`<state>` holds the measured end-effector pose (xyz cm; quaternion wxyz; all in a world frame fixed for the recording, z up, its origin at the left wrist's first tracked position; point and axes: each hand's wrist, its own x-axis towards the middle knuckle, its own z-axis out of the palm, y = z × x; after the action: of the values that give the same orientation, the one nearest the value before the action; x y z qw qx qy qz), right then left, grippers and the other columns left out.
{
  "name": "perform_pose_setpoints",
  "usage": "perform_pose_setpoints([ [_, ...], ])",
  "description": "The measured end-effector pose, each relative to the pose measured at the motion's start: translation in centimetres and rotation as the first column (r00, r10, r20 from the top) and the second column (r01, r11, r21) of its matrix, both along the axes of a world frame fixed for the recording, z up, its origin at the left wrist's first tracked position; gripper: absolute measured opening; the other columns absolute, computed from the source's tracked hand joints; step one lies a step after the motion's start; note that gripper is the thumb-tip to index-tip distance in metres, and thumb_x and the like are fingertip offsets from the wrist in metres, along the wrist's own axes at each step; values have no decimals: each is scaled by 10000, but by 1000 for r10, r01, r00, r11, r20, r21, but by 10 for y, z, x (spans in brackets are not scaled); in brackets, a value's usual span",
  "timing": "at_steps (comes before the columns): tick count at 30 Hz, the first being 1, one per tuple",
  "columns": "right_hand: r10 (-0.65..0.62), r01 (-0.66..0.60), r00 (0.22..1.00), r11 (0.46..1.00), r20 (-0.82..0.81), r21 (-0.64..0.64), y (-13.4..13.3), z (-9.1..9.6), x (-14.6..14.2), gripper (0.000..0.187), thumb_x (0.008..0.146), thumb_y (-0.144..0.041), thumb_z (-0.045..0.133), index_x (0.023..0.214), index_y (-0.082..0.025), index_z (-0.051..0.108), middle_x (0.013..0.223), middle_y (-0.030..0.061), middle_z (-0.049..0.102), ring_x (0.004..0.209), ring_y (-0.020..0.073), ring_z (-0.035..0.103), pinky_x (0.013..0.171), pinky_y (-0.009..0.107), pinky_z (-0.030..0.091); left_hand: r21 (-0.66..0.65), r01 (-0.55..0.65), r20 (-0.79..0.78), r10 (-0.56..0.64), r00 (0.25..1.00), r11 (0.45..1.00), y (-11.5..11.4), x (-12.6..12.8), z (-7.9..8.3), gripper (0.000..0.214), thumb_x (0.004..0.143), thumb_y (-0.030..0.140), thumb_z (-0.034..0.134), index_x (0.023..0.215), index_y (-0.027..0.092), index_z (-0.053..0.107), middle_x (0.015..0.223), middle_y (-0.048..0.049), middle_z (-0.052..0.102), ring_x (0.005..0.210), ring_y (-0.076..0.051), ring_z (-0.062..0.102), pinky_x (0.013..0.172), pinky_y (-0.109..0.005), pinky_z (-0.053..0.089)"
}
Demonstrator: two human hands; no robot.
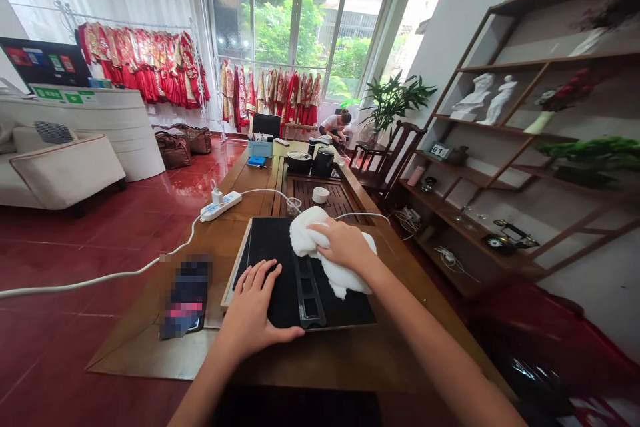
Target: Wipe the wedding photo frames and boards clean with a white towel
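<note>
A black flat board (273,240) with a pale edge on its left side lies on the wooden table. Down its middle runs a dark strip (303,287) with rectangular openings. My left hand (255,310) rests on the board's near left part, fingers spread and thumb along the near edge. In my right hand (345,243) is a bunched white towel (306,230), pressed onto the board's far right part. Part of the towel drapes toward the near right and covers some of the board.
Left of the board are a phone (185,297) and a white power strip (221,205) with its cable. Beyond stand a white cup (321,195) on a slatted tea tray (345,195), and dark pots (324,161). A person (336,125) crouches far back. Shelves (500,187) line the right.
</note>
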<state>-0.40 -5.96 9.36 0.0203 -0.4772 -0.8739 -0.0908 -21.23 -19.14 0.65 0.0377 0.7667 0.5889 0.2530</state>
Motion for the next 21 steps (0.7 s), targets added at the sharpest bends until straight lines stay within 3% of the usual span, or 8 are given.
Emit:
perform_pose_setpoints([
  [11,-74,67,995,992,-66,-105,-47,-6,38,466,822,-349,487,1287,-377,496,1141,32,591,908,231,604,708,305,365,2,21,22,-21,1000,1000,-1,1,1,980,580,747,625,1386,245,379,1463,-78,369,1340,-331,327,1121,-520,242],
  [21,-106,100,994,981,-29,-166,-82,0,51,485,804,-319,484,1284,-385,501,1089,30,605,854,230,614,659,300,356,12,13,31,-14,999,1000,-2,2,0,973,569,718,655,1382,258,381,1453,-69,378,1330,-334,343,1117,-513,253],
])
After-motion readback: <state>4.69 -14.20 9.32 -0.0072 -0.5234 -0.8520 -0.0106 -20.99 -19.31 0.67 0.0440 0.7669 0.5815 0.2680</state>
